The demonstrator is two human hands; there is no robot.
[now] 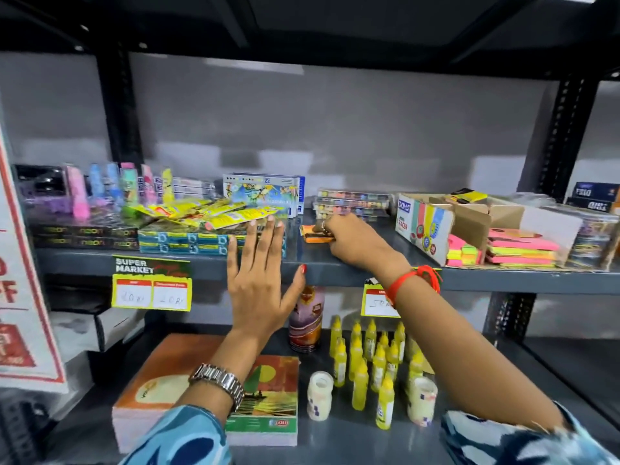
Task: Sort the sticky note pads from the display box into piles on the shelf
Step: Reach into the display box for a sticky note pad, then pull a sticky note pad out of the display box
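Left hand (pixel 260 280): flat, fingers spread, empty, against stacked teal-and-blue packets (pixel 188 242) at grey metal shelf (pixel 335 266) edge. Right hand (pixel 349 238): closed on small orange sticky note pad (pixel 315 237), lying on shelf. Open cardboard display box (pixel 432 229), far right: neon pink, yellow, green pads (pixel 464 253) inside.

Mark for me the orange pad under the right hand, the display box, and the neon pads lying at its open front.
orange pad (pixel 313 238), head view, on its front edge.
display box (pixel 422 226), head view, on its printed side wall.
neon pads (pixel 520 251), head view, on the stacked edges of the larger pile.
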